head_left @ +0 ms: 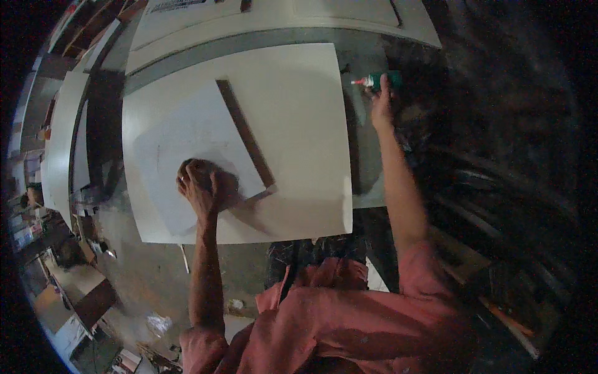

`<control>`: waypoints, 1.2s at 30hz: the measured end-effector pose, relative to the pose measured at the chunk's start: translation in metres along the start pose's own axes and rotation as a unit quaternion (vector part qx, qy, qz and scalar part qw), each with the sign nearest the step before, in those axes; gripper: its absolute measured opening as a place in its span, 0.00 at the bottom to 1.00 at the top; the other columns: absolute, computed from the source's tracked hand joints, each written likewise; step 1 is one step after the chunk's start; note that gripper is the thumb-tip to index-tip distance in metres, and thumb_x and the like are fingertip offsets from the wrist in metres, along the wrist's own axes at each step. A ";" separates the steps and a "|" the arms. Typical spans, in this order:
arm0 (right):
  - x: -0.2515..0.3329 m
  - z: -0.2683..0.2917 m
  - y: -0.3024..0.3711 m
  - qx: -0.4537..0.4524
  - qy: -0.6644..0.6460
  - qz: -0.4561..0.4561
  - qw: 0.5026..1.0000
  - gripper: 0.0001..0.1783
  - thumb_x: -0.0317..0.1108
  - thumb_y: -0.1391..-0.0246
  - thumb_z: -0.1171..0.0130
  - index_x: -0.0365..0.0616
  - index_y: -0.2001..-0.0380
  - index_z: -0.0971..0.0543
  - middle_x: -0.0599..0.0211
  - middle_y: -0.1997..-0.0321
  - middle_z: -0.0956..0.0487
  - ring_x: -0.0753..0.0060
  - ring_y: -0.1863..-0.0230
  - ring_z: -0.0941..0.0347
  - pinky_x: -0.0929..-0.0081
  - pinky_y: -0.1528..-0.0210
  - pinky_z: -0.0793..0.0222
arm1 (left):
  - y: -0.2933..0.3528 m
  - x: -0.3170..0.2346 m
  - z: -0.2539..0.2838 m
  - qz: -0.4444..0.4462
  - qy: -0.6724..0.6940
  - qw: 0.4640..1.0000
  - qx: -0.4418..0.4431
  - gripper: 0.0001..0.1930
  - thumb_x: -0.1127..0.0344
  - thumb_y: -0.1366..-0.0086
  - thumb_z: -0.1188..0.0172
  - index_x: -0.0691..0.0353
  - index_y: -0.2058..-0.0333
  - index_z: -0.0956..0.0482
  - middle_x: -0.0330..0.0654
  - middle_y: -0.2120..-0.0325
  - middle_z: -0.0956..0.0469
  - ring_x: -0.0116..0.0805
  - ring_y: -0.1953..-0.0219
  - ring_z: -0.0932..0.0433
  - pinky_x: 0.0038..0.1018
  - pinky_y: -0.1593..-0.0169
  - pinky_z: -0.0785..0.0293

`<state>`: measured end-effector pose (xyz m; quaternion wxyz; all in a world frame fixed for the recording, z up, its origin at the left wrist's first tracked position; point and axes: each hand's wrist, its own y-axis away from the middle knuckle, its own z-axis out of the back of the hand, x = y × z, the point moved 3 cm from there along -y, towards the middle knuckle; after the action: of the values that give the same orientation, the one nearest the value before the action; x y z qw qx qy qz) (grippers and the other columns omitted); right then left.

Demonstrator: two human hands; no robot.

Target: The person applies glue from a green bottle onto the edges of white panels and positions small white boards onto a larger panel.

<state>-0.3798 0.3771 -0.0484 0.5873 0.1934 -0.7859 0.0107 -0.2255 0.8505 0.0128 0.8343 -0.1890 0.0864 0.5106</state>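
My right hand [383, 103] is raised beyond the right edge of the white tabletop board [305, 124], its fingers wrapped round a green bottle [387, 79] with a white collar and a red nozzle. The nozzle points left. Over a smaller white panel [187, 124], my left hand [200, 190] has its fingers curled round a dark brownish thing [189, 166]. What that is, I cannot make out. The smaller panel lies askew on the big board, and a brown edge [246, 134] shows along its right side.
Another white panel [280, 34] lies across the far side. Long white boards [65, 149] stand at the left. Cartons and scraps [81, 287] litter the floor at lower left. At lower right are dark items and a strip of wood [511, 324].
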 end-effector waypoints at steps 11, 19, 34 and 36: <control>-0.009 -0.019 -0.006 -0.029 -0.032 0.076 0.996 0.16 0.40 0.48 0.32 0.39 0.66 0.23 0.67 0.65 0.22 0.75 0.68 0.24 0.73 0.63 0.19 | -0.046 -0.020 -0.029 -0.161 -0.061 0.984 -0.038 0.27 0.53 0.44 0.41 0.59 0.48 0.31 0.48 0.47 0.32 0.53 0.43 0.37 0.46 0.38 0.47; -0.013 -0.007 -0.009 0.002 0.115 0.220 0.969 0.13 0.40 0.48 0.32 0.45 0.72 0.25 0.79 0.77 0.26 0.83 0.75 0.33 0.81 0.70 0.37 | -0.022 -0.038 -0.043 -0.162 -0.005 0.986 0.045 0.27 0.53 0.45 0.43 0.62 0.50 0.30 0.50 0.50 0.29 0.53 0.45 0.35 0.46 0.39 0.45; 0.007 -0.014 0.005 0.059 0.081 0.203 0.974 0.12 0.36 0.47 0.33 0.46 0.70 0.26 0.85 0.78 0.33 0.88 0.76 0.41 0.84 0.72 0.43 | -0.023 -0.054 -0.024 -0.166 0.034 0.984 0.047 0.24 0.59 0.48 0.44 0.64 0.52 0.30 0.52 0.51 0.29 0.53 0.46 0.34 0.46 0.40 0.45; 0.008 -0.010 0.001 0.057 0.076 0.219 0.971 0.12 0.36 0.47 0.33 0.45 0.71 0.26 0.86 0.79 0.34 0.88 0.77 0.42 0.84 0.72 0.44 | -0.024 -0.058 -0.027 -0.170 0.025 0.984 0.047 0.24 0.60 0.48 0.45 0.64 0.53 0.30 0.52 0.52 0.28 0.53 0.46 0.34 0.46 0.40 0.45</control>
<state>-0.3728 0.3784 -0.0377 0.6165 0.0479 -0.7604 0.1986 -0.2300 0.7826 0.0128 0.9144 -0.1746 0.0980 0.3517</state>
